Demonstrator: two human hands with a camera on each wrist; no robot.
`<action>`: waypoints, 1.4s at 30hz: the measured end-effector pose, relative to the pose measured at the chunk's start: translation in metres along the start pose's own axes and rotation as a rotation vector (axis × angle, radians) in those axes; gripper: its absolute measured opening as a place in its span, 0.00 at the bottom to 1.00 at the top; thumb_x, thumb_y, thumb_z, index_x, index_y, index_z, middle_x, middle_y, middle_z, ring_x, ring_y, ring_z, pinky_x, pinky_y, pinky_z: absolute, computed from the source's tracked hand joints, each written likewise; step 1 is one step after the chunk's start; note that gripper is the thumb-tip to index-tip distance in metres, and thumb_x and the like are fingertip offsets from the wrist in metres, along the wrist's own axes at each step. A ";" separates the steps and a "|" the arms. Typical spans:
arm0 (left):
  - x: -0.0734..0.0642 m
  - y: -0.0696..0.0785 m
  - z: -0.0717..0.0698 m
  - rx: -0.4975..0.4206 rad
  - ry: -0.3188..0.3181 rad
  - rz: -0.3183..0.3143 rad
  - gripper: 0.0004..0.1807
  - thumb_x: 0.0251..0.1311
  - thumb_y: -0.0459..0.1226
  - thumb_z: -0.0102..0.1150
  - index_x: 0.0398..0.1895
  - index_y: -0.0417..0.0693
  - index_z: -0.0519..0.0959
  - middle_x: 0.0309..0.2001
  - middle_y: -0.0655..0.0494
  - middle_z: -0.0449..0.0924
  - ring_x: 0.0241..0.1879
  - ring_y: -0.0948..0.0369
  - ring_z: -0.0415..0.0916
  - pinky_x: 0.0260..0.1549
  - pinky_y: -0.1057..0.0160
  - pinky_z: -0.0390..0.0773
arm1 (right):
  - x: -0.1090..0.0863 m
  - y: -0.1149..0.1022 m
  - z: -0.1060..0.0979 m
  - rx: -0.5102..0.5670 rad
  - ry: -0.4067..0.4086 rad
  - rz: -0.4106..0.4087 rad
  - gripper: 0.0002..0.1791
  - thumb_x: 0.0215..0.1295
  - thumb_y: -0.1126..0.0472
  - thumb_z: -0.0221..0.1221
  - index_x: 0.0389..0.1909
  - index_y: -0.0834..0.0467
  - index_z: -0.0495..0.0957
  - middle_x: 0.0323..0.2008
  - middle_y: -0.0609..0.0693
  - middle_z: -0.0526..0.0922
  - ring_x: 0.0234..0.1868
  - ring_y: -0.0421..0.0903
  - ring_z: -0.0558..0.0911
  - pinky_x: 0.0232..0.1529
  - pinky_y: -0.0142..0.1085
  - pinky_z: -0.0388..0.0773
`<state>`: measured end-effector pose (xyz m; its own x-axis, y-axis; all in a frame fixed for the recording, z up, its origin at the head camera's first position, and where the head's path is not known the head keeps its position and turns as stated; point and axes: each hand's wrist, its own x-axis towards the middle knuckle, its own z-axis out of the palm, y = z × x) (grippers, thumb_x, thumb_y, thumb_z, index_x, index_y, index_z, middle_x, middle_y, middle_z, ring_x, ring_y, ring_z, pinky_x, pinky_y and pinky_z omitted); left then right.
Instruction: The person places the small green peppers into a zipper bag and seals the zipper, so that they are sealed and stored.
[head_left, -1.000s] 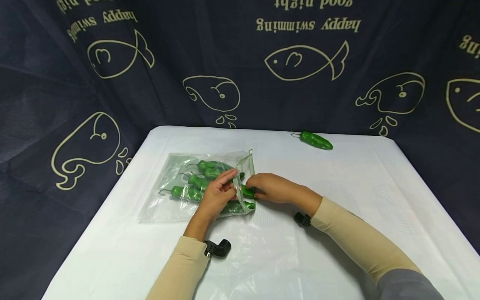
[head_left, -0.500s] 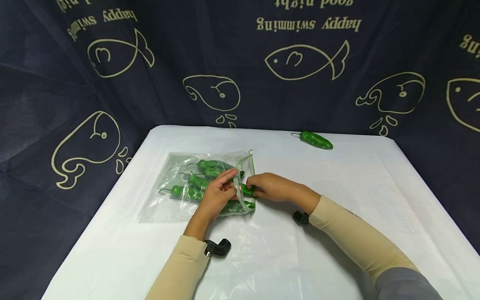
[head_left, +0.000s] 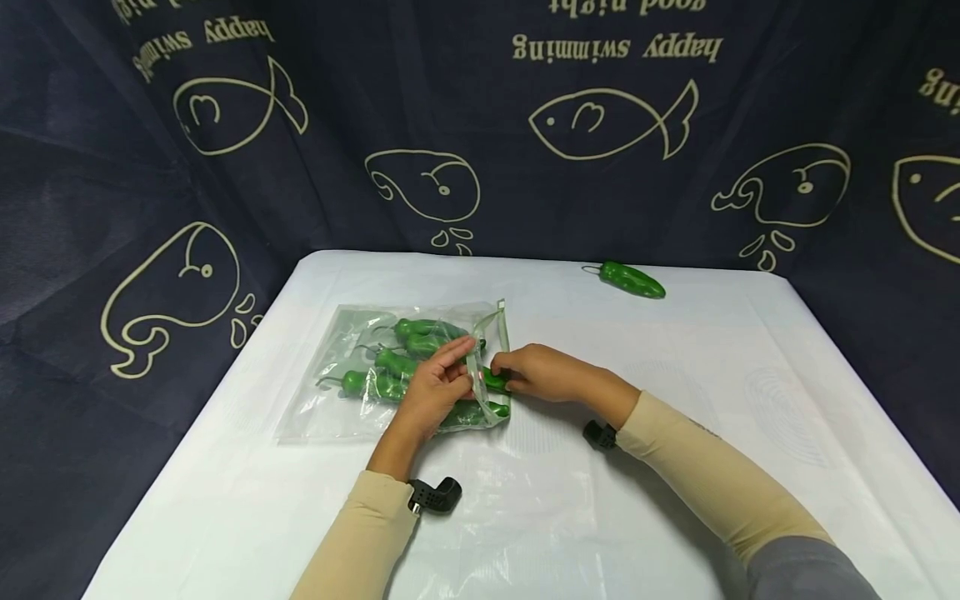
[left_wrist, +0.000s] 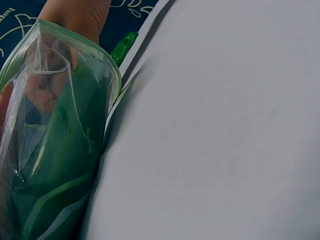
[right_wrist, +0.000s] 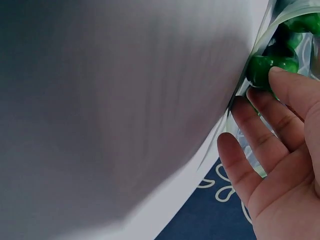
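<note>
A clear zip bag (head_left: pixel 303 421) lies flat on the white table, its mouth facing right. Several green peppers (head_left: pixel 367 385) lie inside it, stems to the left. My left hand (head_left: pixel 429 398) grips the upper lip of the bag's mouth, keeping it parted. At that mouth, my right hand (head_left: pixel 551 373) holds the end of a green pepper (head_left: pixel 495 381), whose other end is inside the bag. In the right wrist view, the thumb rests on the pepper (right_wrist: pixel 265 71) with fingers below it. The left wrist view shows the right hand (left_wrist: pixel 47 90) through the plastic.
Another green pepper (head_left: pixel 632 280) lies alone near the table's far edge, right of centre. A dark curtain (head_left: pixel 480 108) with fish drawings hangs behind the white table (head_left: pixel 637 517). Each wrist wears a small black camera (head_left: pixel 438 497).
The right hand has shifted slightly away from me and to the left, with its pepper slightly deeper in the bag. The left hand and bag stay put.
</note>
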<state>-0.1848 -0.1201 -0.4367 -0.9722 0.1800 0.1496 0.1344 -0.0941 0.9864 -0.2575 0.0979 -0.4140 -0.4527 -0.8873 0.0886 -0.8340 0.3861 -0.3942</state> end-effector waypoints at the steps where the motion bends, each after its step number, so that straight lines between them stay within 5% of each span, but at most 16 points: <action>1: 0.000 0.000 0.000 -0.001 0.002 0.002 0.30 0.62 0.20 0.50 0.70 0.39 0.69 0.72 0.56 0.61 0.41 0.62 0.69 0.34 0.66 0.83 | 0.000 0.000 0.000 0.001 -0.003 0.000 0.11 0.66 0.66 0.64 0.47 0.56 0.79 0.42 0.45 0.85 0.43 0.40 0.82 0.44 0.37 0.80; 28: 0.000 0.001 0.001 -0.022 -0.009 -0.005 0.30 0.63 0.20 0.49 0.71 0.33 0.65 0.73 0.53 0.59 0.44 0.62 0.73 0.34 0.66 0.83 | -0.002 -0.003 -0.002 -0.025 -0.087 0.018 0.26 0.67 0.68 0.61 0.66 0.57 0.74 0.57 0.53 0.81 0.56 0.47 0.80 0.57 0.42 0.78; 36: 0.000 0.000 0.001 -0.040 -0.011 0.013 0.31 0.61 0.19 0.49 0.71 0.32 0.65 0.74 0.48 0.58 0.43 0.62 0.73 0.34 0.67 0.83 | 0.001 -0.003 -0.003 -0.020 -0.084 0.005 0.26 0.66 0.69 0.62 0.65 0.60 0.75 0.56 0.54 0.82 0.56 0.49 0.80 0.58 0.43 0.77; 42: 0.000 0.000 0.001 -0.046 0.001 0.012 0.31 0.61 0.18 0.49 0.70 0.33 0.66 0.73 0.52 0.60 0.42 0.62 0.73 0.33 0.67 0.83 | 0.010 -0.001 -0.003 -0.011 -0.035 -0.016 0.16 0.64 0.70 0.63 0.53 0.56 0.81 0.48 0.49 0.85 0.50 0.45 0.82 0.53 0.40 0.78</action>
<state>-0.1847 -0.1191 -0.4369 -0.9707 0.1778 0.1617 0.1375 -0.1412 0.9804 -0.2620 0.0891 -0.4097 -0.4279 -0.9016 0.0631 -0.8445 0.3740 -0.3832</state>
